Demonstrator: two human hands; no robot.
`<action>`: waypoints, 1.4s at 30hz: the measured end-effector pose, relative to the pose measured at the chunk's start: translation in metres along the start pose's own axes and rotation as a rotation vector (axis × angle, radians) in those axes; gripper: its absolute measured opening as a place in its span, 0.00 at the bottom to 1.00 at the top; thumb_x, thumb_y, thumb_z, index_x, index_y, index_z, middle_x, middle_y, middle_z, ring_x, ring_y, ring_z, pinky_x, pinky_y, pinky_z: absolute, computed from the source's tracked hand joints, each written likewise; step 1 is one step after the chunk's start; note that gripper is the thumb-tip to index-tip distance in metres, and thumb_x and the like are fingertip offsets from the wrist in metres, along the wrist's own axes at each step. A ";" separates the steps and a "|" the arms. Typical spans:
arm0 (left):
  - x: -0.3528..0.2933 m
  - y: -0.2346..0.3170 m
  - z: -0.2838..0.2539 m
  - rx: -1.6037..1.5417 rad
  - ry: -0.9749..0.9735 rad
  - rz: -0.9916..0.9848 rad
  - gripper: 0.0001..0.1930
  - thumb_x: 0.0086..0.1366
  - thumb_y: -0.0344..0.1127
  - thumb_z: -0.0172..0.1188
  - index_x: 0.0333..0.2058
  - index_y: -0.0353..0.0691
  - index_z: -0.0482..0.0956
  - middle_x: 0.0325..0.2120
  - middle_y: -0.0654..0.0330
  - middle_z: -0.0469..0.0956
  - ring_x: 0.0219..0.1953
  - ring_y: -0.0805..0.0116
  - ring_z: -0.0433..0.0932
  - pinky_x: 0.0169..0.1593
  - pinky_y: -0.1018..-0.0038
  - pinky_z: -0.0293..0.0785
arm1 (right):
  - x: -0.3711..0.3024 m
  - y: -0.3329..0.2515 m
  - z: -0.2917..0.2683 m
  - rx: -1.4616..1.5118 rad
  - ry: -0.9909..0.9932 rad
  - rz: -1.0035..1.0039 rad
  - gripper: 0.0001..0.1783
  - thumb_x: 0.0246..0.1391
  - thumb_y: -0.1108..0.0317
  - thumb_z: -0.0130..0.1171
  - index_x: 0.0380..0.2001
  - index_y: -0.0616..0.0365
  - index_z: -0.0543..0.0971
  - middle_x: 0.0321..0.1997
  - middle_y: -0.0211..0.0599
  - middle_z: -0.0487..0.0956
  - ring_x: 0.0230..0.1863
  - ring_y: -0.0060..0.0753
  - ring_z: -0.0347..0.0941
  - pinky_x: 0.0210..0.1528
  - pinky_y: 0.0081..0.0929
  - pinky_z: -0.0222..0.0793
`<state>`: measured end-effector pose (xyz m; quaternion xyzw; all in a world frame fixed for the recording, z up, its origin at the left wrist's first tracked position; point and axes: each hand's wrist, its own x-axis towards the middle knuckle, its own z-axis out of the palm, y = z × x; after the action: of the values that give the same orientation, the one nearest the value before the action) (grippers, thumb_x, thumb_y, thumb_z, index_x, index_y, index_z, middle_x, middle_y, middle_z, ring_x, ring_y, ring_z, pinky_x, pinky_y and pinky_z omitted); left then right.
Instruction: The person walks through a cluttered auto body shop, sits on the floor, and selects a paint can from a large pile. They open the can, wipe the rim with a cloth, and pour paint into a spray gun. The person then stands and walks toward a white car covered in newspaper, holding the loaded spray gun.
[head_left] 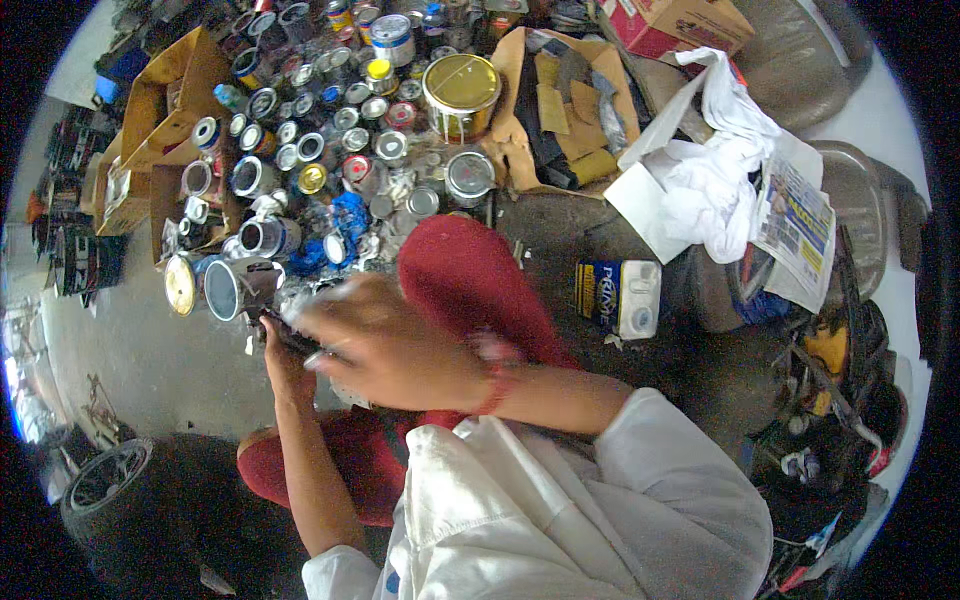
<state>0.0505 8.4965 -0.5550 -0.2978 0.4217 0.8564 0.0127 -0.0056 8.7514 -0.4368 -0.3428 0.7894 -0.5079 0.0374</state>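
My left hand [287, 365] is in front of the open grey-lined can [224, 290], its fingers closed round a dark object whose kind I cannot make out. Over that object reaches my right hand [375, 340], smeared by motion, with its fingers bent toward the left hand. Whether the right hand grips anything does not show clearly. Just beyond both hands lie crumpled blue plastic [347, 222] and pale scraps. A round tin with a cream lid [181, 286] stands left of the grey can.
Several paint tins crowd the floor ahead, among them a large gold-lidded can [461, 82]. Cardboard boxes [165, 105] stand at the left. To the right are a white jug [637, 298], white cloth [715, 185] and a newspaper [795, 235]. A tyre [110, 490] lies at lower left.
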 end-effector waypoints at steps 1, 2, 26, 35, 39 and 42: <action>0.011 -0.003 0.000 0.012 0.090 -0.025 0.27 0.77 0.62 0.51 0.53 0.43 0.76 0.40 0.63 0.77 0.38 0.70 0.75 0.45 0.70 0.74 | -0.021 0.004 -0.045 -0.007 0.090 0.040 0.26 0.57 0.65 0.67 0.58 0.62 0.78 0.52 0.49 0.82 0.57 0.49 0.77 0.62 0.47 0.69; 0.013 -0.009 -0.002 0.074 0.181 -0.033 0.26 0.76 0.62 0.53 0.52 0.43 0.75 0.37 0.65 0.75 0.35 0.73 0.71 0.42 0.72 0.71 | -0.046 0.019 -0.068 -0.079 0.271 0.134 0.23 0.58 0.65 0.67 0.55 0.61 0.79 0.51 0.47 0.82 0.55 0.49 0.77 0.61 0.46 0.70; 0.082 -0.097 0.001 0.424 0.135 -0.068 0.36 0.76 0.60 0.54 0.71 0.43 0.61 0.62 0.54 0.72 0.57 0.59 0.72 0.61 0.58 0.67 | -0.349 0.188 -0.080 -0.007 1.317 0.821 0.60 0.41 0.75 0.83 0.70 0.63 0.52 0.71 0.54 0.66 0.72 0.48 0.63 0.73 0.43 0.61; 0.094 -0.134 0.008 0.525 0.114 -0.017 0.42 0.74 0.57 0.59 0.74 0.38 0.54 0.66 0.45 0.69 0.65 0.53 0.70 0.67 0.60 0.63 | -0.246 0.123 -0.162 -0.302 0.546 0.730 0.61 0.38 0.76 0.81 0.74 0.65 0.56 0.69 0.47 0.70 0.68 0.43 0.68 0.73 0.39 0.60; 0.116 -0.157 0.016 0.542 0.033 0.076 0.40 0.72 0.54 0.62 0.72 0.36 0.59 0.60 0.44 0.75 0.59 0.52 0.75 0.63 0.61 0.70 | -0.165 0.117 -0.179 -0.188 0.367 0.612 0.65 0.31 0.68 0.85 0.73 0.63 0.60 0.68 0.51 0.72 0.71 0.46 0.67 0.75 0.39 0.59; 0.126 -0.164 0.033 0.590 -0.022 0.247 0.41 0.70 0.54 0.65 0.70 0.32 0.61 0.57 0.41 0.76 0.58 0.50 0.76 0.62 0.58 0.71 | -0.104 0.112 -0.189 -0.255 0.126 0.434 0.65 0.35 0.63 0.85 0.75 0.64 0.58 0.69 0.49 0.71 0.70 0.41 0.68 0.73 0.39 0.63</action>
<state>-0.0249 8.5973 -0.7227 -0.2185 0.6845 0.6955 -0.0011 -0.0593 8.9866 -0.4683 -0.1349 0.9028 -0.4049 0.0529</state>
